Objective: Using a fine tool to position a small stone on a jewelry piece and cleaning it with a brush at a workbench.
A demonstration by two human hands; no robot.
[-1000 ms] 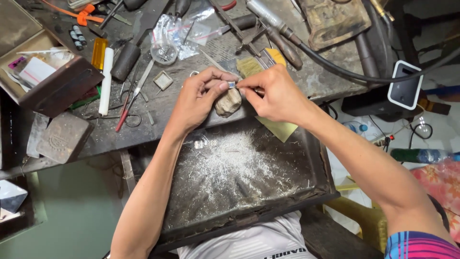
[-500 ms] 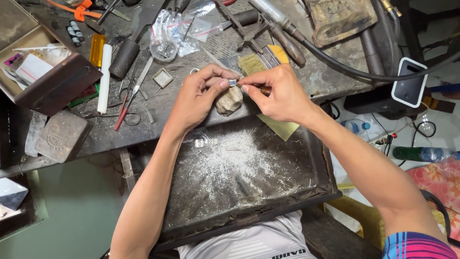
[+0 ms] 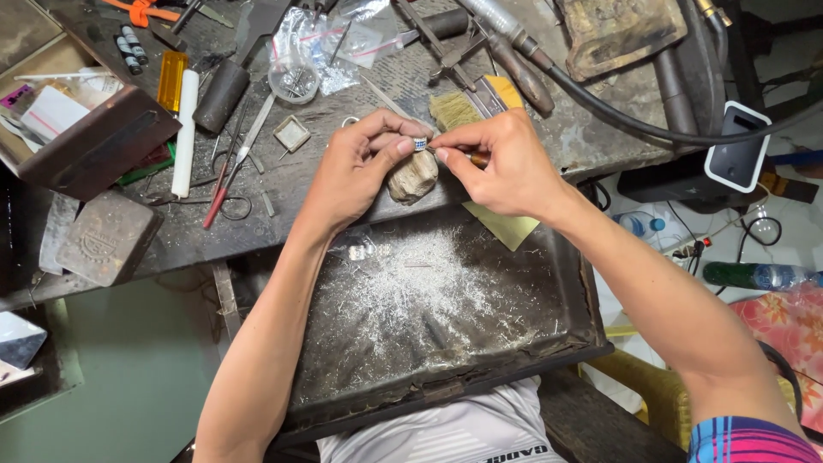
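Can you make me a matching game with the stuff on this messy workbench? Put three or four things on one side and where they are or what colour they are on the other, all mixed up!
Things:
1. small ring
2. tray of metal filings
3. white stick
4. orange block

Clues:
A. lies on the bench, left of the hands
B. pinched in the left hand fingertips, the right hand working on it
C. see-through amber, beside the white stick
D. dark, under the bench edge, below both hands

Pairs: 1-B, 2-D, 3-A, 4-C
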